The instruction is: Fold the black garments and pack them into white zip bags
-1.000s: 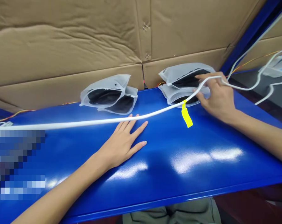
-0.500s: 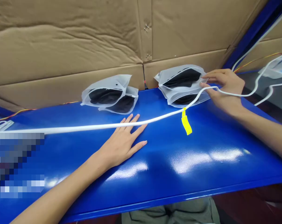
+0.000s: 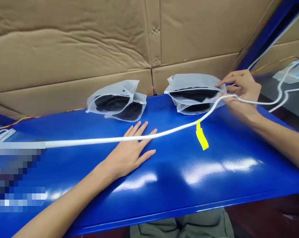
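At the table's back, the upper white pouch (image 3: 194, 81) is pinched at its right end by the right hand (image 3: 246, 87), the nearer one; leftward from those fingers its long axis is laid. The left hand (image 3: 129, 155) is spread flat on the blue table (image 3: 179, 198). Compared with half a second earlier, the pouch's mouth is narrowed, and the white cable (image 3: 179, 127) is seen lower.

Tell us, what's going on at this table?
A person's right hand touches the right end of the right pair's upper frosted pouch. The left hand rests spread on the blue tabletop. Another pair of frosted pouches sits left, black contents showing at the openings. A white cable with a yellow tag runs across the view, in front of both hands.
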`<state>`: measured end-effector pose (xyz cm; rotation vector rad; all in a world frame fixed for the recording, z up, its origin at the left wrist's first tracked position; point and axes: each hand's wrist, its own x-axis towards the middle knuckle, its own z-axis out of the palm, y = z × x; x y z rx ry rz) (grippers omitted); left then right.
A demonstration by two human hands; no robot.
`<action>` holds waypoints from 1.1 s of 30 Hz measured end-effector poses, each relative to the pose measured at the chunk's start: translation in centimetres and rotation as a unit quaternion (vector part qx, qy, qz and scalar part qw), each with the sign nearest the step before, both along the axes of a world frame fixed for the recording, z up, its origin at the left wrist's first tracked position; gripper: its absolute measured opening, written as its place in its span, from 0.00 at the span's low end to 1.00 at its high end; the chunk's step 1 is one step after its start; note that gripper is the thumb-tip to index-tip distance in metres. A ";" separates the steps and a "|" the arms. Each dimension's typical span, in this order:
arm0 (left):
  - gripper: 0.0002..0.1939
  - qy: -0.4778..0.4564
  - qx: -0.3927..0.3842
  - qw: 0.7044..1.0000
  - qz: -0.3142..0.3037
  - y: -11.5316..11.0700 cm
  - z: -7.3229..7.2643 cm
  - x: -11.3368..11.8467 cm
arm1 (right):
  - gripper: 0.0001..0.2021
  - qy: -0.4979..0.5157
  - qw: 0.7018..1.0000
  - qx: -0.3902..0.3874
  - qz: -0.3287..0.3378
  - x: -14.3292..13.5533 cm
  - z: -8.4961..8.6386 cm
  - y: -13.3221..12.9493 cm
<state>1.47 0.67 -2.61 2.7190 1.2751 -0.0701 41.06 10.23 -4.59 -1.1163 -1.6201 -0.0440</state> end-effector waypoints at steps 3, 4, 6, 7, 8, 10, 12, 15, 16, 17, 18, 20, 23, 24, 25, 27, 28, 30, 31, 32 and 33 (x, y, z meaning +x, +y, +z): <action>0.35 -0.002 -0.010 1.000 0.005 0.0 0.0 0.0 | 0.24 -0.018 0.997 -0.018 0.071 -0.2 0.2 -0.4; 0.35 -0.005 -0.012 1.000 0.005 -0.1 0.0 -0.1 | 0.26 -0.034 0.993 -0.032 0.104 -0.3 0.3 -0.6; 0.35 -0.016 -0.014 1.000 0.008 -0.2 0.0 0.0 | 0.24 -0.069 0.983 -0.054 0.161 -0.6 0.3 -1.2; 0.35 -0.024 -0.015 1.000 0.011 -0.3 -0.1 0.0 | 0.22 -0.082 0.978 -0.057 0.181 -0.8 0.3 -1.5; 0.35 -0.033 -0.018 0.999 0.018 -0.3 -0.1 0.0 | 0.20 -0.093 0.975 -0.056 0.196 -1.1 0.3 -1.9; 0.33 -0.058 -0.024 0.997 0.042 -0.4 -0.3 0.0 | 0.17 -0.114 0.967 -0.053 0.224 -1.6 0.3 -2.5; 0.30 -0.090 -0.026 0.993 0.077 -0.2 -0.6 0.0 | 0.16 -0.136 0.956 -0.051 0.256 -2.1 0.1 -3.0; 0.26 -0.139 -0.018 0.984 0.114 0.1 -0.9 -0.1 | 0.21 -0.150 0.943 -0.030 0.296 -2.8 -0.5 -3.6; 0.25 -0.156 -0.013 0.981 0.119 0.3 -0.9 -0.1 | 0.22 -0.151 0.941 -0.022 0.303 -3.1 -0.7 -3.8; 0.24 -0.173 -0.008 0.977 0.121 0.4 -0.8 -0.2 | 0.24 -0.152 0.939 -0.014 0.307 -3.3 -0.8 -4.0; 0.24 -0.191 0.000 0.974 0.123 0.4 -0.6 -0.2 | 0.26 -0.158 0.937 -0.006 0.311 -3.5 -1.0 -4.1; 0.23 -0.228 0.023 0.967 0.117 0.4 -0.3 -0.3 | 0.27 -0.178 0.928 0.011 0.326 -3.8 -1.1 -4.4; 0.26 -0.269 0.050 0.959 0.074 0.1 0.1 -0.3 | 0.25 -0.222 0.904 0.015 0.365 -4.3 -1.0 -4.8; 0.30 -0.273 0.054 0.959 0.050 0.0 0.1 -0.3 | 0.24 -0.231 0.897 0.010 0.377 -4.4 -1.0 -4.9; 0.35 -0.268 0.058 0.962 0.023 -0.1 0.2 -0.2 | 0.23 -0.236 0.892 0.007 0.385 -4.5 -1.0 -5.0; 0.42 -0.228 0.065 0.971 -0.036 -0.3 0.2 -0.2 | 0.21 -0.251 0.890 0.010 0.381 -4.7 -1.1 -4.9; 0.45 -0.203 0.068 0.975 -0.061 -0.4 0.2 -0.1 | 0.20 -0.268 0.890 0.016 0.369 -4.7 -1.1 -4.9; 0.45 -0.160 0.068 0.981 -0.082 -0.5 0.3 -0.1 | 0.19 -0.326 0.885 0.044 0.330 -4.8 -0.8 -4.8; 0.44 -0.148 0.069 0.983 -0.079 -0.6 0.4 -0.1 | 0.18 -0.361 0.876 0.072 0.311 -4.8 -0.6 -4.9; 0.43 -0.143 0.071 0.985 -0.071 -0.7 0.5 -0.1 | 0.16 -0.390 0.864 0.115 0.297 -4.9 -0.1 -5.1; 0.41 -0.141 0.076 0.985 -0.062 -0.8 0.5 -0.1 | 0.14 -0.410 0.850 0.168 0.286 -5.0 0.4 -5.5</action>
